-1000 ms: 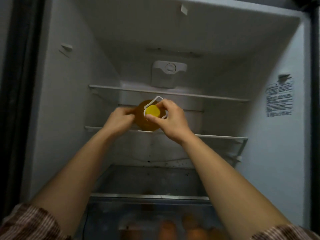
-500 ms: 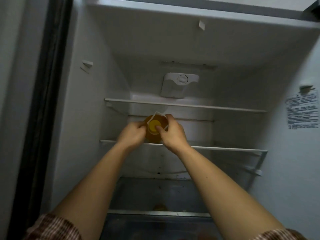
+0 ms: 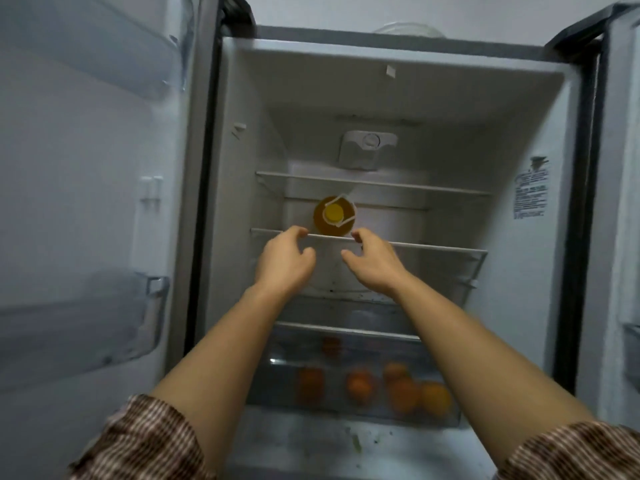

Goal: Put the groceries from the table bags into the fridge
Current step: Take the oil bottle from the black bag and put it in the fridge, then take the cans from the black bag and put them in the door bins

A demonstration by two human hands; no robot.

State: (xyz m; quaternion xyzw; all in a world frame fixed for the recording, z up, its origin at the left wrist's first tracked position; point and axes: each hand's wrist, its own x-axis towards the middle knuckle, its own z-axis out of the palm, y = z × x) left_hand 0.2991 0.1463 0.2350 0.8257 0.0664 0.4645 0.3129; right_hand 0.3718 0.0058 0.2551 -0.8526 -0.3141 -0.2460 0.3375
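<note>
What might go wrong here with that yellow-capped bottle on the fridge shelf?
1. The bottle seems to stand near the front rim of the middle shelf; it might tip out.
2. The left hand and right hand hover open close by, so a careless move could knock it over.

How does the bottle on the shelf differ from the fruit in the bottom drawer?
The bottle is one item, standing on the middle shelf; the orange fruits are several, lying in the bottom drawer. The bottle has a yellow cap and white handle; the fruits are plain and round. Both look orange-toned.
</note>
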